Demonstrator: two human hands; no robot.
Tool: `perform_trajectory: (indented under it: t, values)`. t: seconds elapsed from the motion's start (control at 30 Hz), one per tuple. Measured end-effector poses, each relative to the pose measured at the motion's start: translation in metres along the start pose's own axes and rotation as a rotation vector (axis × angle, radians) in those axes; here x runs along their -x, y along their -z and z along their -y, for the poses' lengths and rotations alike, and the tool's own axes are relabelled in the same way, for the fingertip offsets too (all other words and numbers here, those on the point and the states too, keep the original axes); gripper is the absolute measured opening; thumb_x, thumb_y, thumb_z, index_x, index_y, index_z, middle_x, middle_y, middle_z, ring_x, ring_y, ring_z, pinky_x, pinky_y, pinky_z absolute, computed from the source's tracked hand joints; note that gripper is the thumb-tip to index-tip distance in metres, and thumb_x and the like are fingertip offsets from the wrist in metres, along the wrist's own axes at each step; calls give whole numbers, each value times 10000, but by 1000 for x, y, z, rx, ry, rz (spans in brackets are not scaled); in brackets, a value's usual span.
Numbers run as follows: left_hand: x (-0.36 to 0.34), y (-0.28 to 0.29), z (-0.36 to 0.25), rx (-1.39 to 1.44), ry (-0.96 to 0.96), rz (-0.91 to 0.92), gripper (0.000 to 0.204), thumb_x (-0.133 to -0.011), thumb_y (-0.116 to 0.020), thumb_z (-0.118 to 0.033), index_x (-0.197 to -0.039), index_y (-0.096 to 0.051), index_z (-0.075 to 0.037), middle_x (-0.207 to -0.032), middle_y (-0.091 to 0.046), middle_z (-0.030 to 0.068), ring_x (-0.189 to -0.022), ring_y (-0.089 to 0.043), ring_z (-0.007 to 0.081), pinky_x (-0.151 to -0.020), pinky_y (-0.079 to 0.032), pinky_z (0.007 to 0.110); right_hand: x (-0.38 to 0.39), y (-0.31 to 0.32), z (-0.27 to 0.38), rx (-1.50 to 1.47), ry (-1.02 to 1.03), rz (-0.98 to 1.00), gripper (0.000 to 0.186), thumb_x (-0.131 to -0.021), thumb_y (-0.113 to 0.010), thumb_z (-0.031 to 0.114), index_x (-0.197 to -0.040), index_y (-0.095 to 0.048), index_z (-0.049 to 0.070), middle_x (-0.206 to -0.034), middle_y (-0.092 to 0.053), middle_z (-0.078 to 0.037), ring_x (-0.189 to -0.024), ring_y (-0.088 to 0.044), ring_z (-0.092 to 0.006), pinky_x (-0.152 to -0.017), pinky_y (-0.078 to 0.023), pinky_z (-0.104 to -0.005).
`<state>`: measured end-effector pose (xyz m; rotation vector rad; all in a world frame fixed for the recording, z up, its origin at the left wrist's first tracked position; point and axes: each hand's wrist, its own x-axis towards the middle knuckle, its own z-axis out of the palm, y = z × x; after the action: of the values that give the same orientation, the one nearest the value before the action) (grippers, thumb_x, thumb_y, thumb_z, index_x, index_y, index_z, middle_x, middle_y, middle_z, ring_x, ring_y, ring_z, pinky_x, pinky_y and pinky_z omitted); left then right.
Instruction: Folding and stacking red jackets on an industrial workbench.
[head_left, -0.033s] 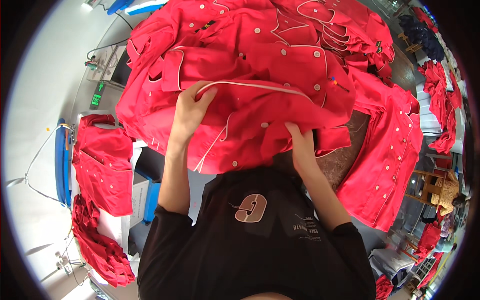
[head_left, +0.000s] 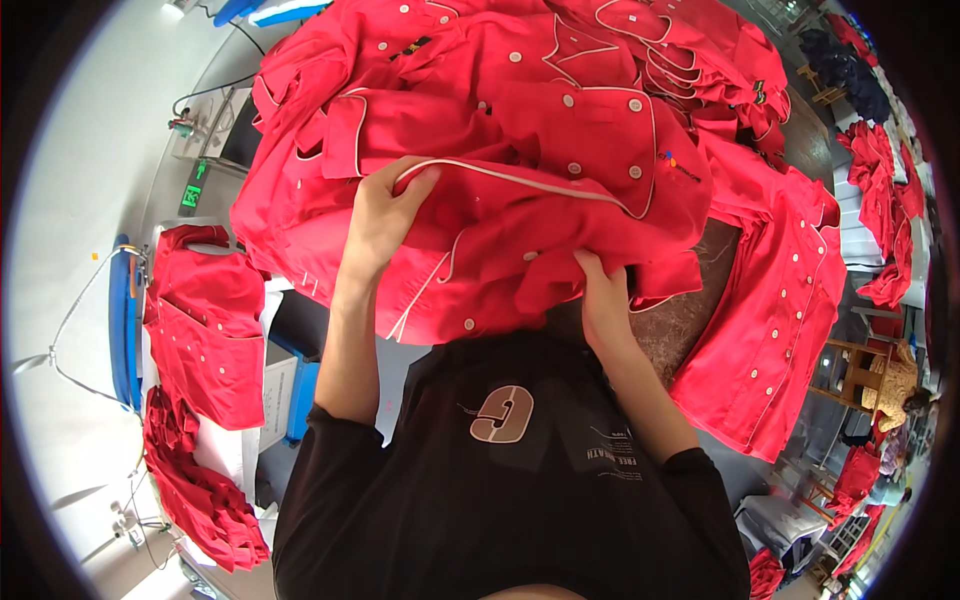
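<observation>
In front of me a red jacket (head_left: 540,225) with white piping and pale buttons lies on a heap of similar garments. My left hand (head_left: 385,205) is closed on its piped edge, the thumb on top and the fingers hidden beneath the cloth. Lower and to the right, my right hand (head_left: 605,290) pinches the same jacket near its front, with its fingertips partly under the fabric. Between the two hands the white-piped edge runs in a raised curve. A double-breasted panel (head_left: 605,135) with large buttons and a small embroidered mark lies just beyond.
More red garments (head_left: 690,50) cover the far part of the brown table (head_left: 680,325). One red jacket (head_left: 765,320) hangs over its right side. At left, another red jacket (head_left: 205,330) drapes near a white and blue box (head_left: 290,395). A wooden chair (head_left: 855,375) stands far right.
Both hands keep their hold in nearly the same places. The jacket's cloth has shifted slightly, and more of the embroidered mark and the piping near it shows.
</observation>
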<state>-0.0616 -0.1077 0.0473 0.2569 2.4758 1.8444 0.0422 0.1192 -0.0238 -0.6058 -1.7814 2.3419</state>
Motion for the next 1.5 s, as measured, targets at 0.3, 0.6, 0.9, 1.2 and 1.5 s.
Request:
perform_trajectory:
  t: [0.3, 0.6, 0.9, 1.2, 1.5]
  values:
    - [-5, 1, -42, 97, -16, 403, 164, -881, -609, -105, -941, -645, 43, -750, -557, -43, -731, -463, 31, -647, -378, 208, 30, 29, 62, -443, -353, -22, 421, -944, -465, 262, -1277, -450, 5, -1262, -535, -125, -1144, -530, -248, -963, -439, -379]
    - [23, -7, -44, 90, 266, 647, 187, -871, -587, -129, -969, -606, 29, -740, -514, -21, -689, -452, 35, -602, -370, 204, 101, 39, 59, 29, -545, 294, 643, -723, -765, 82, -1275, -451, -22, -1185, -566, -91, -1092, -534, -172, -951, -423, -322]
    - [46, -9, -68, 49, 189, 783, 177, -770, -679, -44, -930, -614, -4, -854, -584, 22, -806, -540, 78, -732, -431, 234, 104, 36, 66, 159, -246, 297, 490, -768, -730, 64, -1194, -502, -16, -1111, -604, -76, -1021, -571, -140, -877, -461, -296]
    - [73, -5, -67, -148, -132, 813, 187, -697, -709, 15, -859, -630, -36, -773, -496, 57, -708, -502, 177, -617, -403, 283, 115, 25, 72, 431, -98, 524, 415, -777, -739, 130, -1118, -553, -16, -1067, -623, -105, -950, -614, -179, -799, -495, -306]
    - [75, -9, -67, -103, -45, 627, 131, -745, -691, -7, -863, -641, 16, -735, -617, 66, -666, -571, 120, -602, -440, 252, 111, 28, 81, 302, -271, 452, 481, -744, -738, 34, -1165, -515, -35, -1091, -616, -107, -988, -605, -171, -836, -500, -300]
